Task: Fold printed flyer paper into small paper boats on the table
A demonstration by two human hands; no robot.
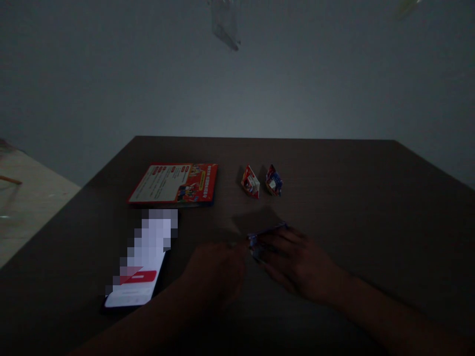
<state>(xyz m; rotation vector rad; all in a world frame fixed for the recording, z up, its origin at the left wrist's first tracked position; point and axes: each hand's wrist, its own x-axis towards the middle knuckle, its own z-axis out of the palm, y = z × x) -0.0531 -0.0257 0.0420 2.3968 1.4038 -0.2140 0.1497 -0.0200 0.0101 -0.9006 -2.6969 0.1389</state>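
In dim light, a person's two bare hands meet over a small folded sheet (266, 231) of printed paper at the near middle of a dark worktop (371, 198). The right hand (297, 262) lies across the sheet with fingers stretched flat and pointing left, its grip open, pressing rather than clasping. The left hand (218, 272) sits just beside the sheet's left end; whether its grip pinches the paper cannot be told (the hand is blurred and in shadow). Farther back, a red paper shape (251, 182) and a blue paper shape (273, 180), both folded to a point, stand side by side, near each other but apart. To their left lies a red printed leaflet (174, 184). Nearer the person, left of the left hand, a lit phone (139, 269) lies face up.
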